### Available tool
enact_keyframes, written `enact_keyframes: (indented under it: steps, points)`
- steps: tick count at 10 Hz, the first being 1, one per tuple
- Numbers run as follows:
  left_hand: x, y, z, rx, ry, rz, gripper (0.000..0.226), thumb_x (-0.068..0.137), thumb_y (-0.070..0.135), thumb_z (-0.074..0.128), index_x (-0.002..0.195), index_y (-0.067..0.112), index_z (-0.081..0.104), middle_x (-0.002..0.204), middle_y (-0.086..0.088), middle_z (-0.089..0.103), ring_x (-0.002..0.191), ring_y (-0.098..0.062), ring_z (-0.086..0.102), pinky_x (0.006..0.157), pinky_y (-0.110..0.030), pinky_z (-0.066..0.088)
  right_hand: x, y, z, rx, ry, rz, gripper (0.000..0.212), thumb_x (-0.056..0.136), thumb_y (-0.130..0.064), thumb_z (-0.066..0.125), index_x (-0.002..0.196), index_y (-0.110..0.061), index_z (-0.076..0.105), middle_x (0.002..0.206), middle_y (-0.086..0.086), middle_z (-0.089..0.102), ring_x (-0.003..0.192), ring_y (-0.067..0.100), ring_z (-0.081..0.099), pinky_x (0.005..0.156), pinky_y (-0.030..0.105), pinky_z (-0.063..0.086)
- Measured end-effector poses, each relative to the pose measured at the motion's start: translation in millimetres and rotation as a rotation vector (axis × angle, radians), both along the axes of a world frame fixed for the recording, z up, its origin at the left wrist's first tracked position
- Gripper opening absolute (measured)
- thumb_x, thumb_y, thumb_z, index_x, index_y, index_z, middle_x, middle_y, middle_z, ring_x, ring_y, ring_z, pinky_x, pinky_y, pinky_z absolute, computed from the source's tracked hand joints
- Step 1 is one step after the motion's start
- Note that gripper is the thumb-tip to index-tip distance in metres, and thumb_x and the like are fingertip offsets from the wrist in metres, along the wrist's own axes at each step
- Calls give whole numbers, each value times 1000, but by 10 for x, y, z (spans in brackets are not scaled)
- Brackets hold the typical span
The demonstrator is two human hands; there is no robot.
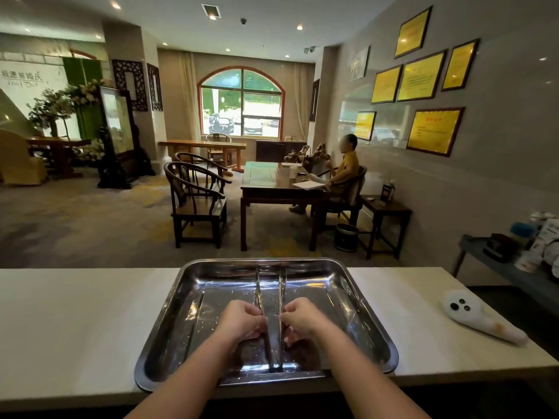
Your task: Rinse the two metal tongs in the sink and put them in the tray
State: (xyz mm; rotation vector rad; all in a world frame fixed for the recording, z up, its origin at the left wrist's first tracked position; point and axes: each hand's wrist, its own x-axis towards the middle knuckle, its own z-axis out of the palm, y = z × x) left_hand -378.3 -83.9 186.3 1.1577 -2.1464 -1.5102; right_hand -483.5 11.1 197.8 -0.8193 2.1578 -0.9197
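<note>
Two tongs, left tong [259, 297] and right tong [282, 294], lie side by side in tray [348, 285] on table [75, 313] | left hand [242, 320] and right hand [301, 319] each apparently pinching one | risk: wet metal slips, clattering against tray.

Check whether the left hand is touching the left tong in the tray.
Touching. The head view shows the left hand with its fingers closed against the left tong, which lies in the tray.

Interior evenly lit by ceiling spotlights [212, 17]; arched window [241, 103] overexposed; tray [169, 300] shows glare; edges bow.
</note>
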Motion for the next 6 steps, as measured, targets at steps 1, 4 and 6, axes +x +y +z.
enact_keyframes:
  steps: [1, 4, 6]
  points:
    - [3, 15, 3, -13, -8, 6, 4, 79, 8, 68, 81, 7, 71, 76, -7, 69, 65, -11, 64, 52, -16, 53, 17, 0, 15, -9, 11, -32, 18, 92, -9, 53, 74, -7, 55, 67, 4, 52, 47, 14, 58, 52, 26, 54]
    - [18, -32, 147, -269, -101, -77, 34, 83, 24, 64, 114, 11, 59, 103, -9, 67, 82, -15, 63, 72, -29, 53, 65, -6, 234, 99, 440, 22, 16, 88, -21, 54, 77, -11, 60, 84, 10, 64, 87, 25, 65, 67, 27, 46]
    - [216, -44, 623, -447, -410, -519, 49, 84, 30, 61, 129, 15, 49, 133, -7, 54, 119, -20, 52, 101, -32, 42, 133, 60, 555, 340, 442, 385, 25, 90, -24, 52, 99, -4, 65, 97, 13, 69, 71, 18, 59, 50, 22, 39]
